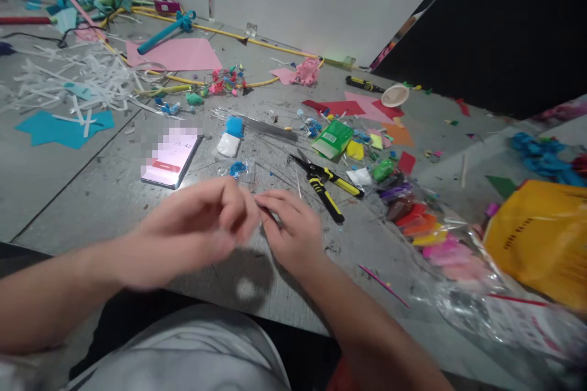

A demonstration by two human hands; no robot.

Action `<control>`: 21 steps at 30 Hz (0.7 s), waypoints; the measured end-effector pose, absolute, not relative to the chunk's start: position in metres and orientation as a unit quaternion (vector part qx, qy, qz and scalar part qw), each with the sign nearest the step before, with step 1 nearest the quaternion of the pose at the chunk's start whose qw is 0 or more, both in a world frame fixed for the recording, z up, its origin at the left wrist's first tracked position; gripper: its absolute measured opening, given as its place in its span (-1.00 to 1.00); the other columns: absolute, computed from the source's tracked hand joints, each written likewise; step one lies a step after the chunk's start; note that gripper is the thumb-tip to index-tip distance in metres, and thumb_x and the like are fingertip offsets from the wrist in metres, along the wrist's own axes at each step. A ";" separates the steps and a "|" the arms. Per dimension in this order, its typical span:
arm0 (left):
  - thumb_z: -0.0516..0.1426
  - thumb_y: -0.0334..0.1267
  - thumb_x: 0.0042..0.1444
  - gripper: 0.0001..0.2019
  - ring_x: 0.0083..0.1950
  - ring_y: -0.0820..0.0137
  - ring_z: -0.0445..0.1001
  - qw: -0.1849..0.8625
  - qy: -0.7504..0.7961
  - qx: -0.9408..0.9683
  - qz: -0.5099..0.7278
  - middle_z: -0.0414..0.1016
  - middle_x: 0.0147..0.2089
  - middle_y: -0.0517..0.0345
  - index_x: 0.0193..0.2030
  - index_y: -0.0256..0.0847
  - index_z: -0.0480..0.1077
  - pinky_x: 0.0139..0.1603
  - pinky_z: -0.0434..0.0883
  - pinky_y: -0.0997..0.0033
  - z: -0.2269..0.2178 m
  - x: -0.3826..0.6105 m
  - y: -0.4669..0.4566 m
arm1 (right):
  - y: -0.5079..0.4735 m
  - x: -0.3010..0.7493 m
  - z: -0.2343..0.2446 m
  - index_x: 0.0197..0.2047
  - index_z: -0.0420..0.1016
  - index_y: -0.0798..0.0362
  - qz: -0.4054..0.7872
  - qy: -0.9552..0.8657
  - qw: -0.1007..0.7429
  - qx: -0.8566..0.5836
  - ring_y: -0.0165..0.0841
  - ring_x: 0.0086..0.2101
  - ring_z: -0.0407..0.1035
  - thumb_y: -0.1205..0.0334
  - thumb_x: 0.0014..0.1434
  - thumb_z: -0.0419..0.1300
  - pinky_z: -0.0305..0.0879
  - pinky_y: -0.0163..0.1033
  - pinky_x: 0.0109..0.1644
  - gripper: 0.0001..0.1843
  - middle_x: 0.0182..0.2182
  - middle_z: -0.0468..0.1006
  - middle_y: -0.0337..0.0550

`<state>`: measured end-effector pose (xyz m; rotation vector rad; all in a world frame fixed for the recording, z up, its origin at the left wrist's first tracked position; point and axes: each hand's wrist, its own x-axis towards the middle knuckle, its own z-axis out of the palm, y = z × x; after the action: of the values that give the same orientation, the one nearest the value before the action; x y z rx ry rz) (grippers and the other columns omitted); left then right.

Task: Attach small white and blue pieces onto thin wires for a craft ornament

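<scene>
Near the front of the grey table, my left hand (195, 235) is blurred, its fingers curled and closed close to my right fingertips. My right hand (296, 232) is pinched closed; a small dark bit shows at its fingertips, too small to name. What the left fingers hold, if anything, is hidden. Just beyond the hands is a blue lump in a clear wrapper (237, 169). Yellow-and-black pliers (326, 180) lie with their handles apart to the right of it. A blue-and-white packet (230, 136) and a lit phone (172, 159) lie beyond my left hand.
Thin metal wires (259, 124) lie behind the packet. A green packet (333, 138) sits among paper scraps. Colourful clay packs (424, 226) and a yellow bag (541, 238) crowd the right. A purple stick (383, 285) lies nearby. White paper strips (87, 82) cover the left; a wall stands behind.
</scene>
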<state>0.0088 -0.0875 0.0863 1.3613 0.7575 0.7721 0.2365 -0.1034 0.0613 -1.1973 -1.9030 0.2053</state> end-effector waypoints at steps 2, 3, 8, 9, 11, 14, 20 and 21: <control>0.59 0.11 0.49 -0.53 -0.13 0.31 0.50 0.593 0.367 0.642 0.320 0.62 -0.14 0.15 -0.12 -0.12 0.52 -0.06 0.52 0.28 0.074 0.014 -0.070 | -0.102 0.237 0.061 -0.15 0.49 0.03 0.078 -0.755 0.436 -0.484 -0.41 -0.20 0.52 0.32 0.18 0.20 0.47 -0.29 -0.04 -0.85 -0.23 0.59 -0.17; 0.58 0.09 0.50 -0.56 -0.16 0.33 0.44 0.556 0.397 0.661 0.311 0.56 -0.18 0.21 -0.10 -0.12 0.52 -0.09 0.44 0.30 0.066 0.018 -0.062 | -0.102 0.238 0.061 -0.16 0.49 0.03 0.077 -0.753 0.438 -0.485 -0.40 -0.20 0.52 0.31 0.17 0.22 0.47 -0.29 -0.04 -0.86 -0.24 0.59 -0.18; 0.52 0.13 0.51 -0.59 -0.09 0.23 0.63 0.650 0.348 0.635 0.231 0.73 -0.14 0.09 0.02 -0.22 0.69 0.03 0.54 0.21 0.036 0.031 -0.048 | -0.102 0.239 0.063 -0.15 0.49 0.02 0.098 -0.772 0.425 -0.462 -0.40 -0.24 0.50 0.33 0.21 0.16 0.48 -0.25 -0.13 -0.86 -0.28 0.57 -0.18; 0.53 0.16 0.50 -0.57 -0.12 0.24 0.62 0.661 0.346 0.624 0.231 0.71 -0.18 0.10 -0.02 -0.22 0.71 0.00 0.53 0.22 0.034 0.032 -0.049 | -0.102 0.239 0.063 -0.15 0.49 0.02 0.096 -0.776 0.421 -0.460 -0.40 -0.25 0.49 0.33 0.21 0.16 0.48 -0.25 -0.15 -0.85 -0.28 0.56 -0.17; 0.56 0.21 0.48 -0.52 -0.22 0.30 0.56 0.670 0.352 0.609 0.235 0.65 -0.28 0.16 -0.10 -0.22 0.73 -0.10 0.48 0.27 0.035 0.032 -0.053 | -0.101 0.240 0.063 -0.12 0.49 0.02 0.082 -0.779 0.412 -0.465 -0.39 -0.25 0.47 0.30 0.21 0.16 0.47 -0.24 -0.15 -0.84 -0.28 0.54 -0.16; 0.56 0.26 0.48 -0.46 -0.32 0.37 0.45 0.681 0.361 0.593 0.233 0.56 -0.40 0.23 -0.21 -0.22 0.72 -0.24 0.38 0.35 0.039 0.032 -0.054 | -0.102 0.240 0.064 -0.14 0.49 0.04 0.075 -0.788 0.394 -0.467 -0.38 -0.28 0.45 0.27 0.21 0.18 0.45 -0.24 -0.17 -0.85 -0.31 0.53 -0.15; 0.76 0.32 0.14 -0.36 -0.33 0.41 0.44 0.755 0.349 0.506 0.229 0.61 -0.36 0.18 -0.28 -0.21 0.70 -0.29 0.36 0.38 0.039 0.033 -0.049 | -0.101 0.242 0.068 -0.21 0.50 0.00 0.071 -0.790 0.418 -0.444 -0.39 -0.34 0.45 0.28 0.19 0.21 0.45 -0.25 -0.22 -0.91 -0.35 0.55 -0.20; 0.80 0.30 0.07 -0.36 -0.33 0.41 0.46 0.760 0.353 0.495 0.231 0.65 -0.33 0.16 -0.27 -0.21 0.71 -0.28 0.38 0.39 0.038 0.033 -0.048 | -0.100 0.242 0.068 -0.22 0.51 0.00 0.068 -0.772 0.432 -0.461 -0.40 -0.35 0.46 0.28 0.19 0.21 0.45 -0.25 -0.23 -0.92 -0.36 0.55 -0.21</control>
<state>0.0328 -0.0479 0.0384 1.0770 0.7694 0.5032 0.2420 -0.1000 0.0684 -1.1495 -1.9252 0.1685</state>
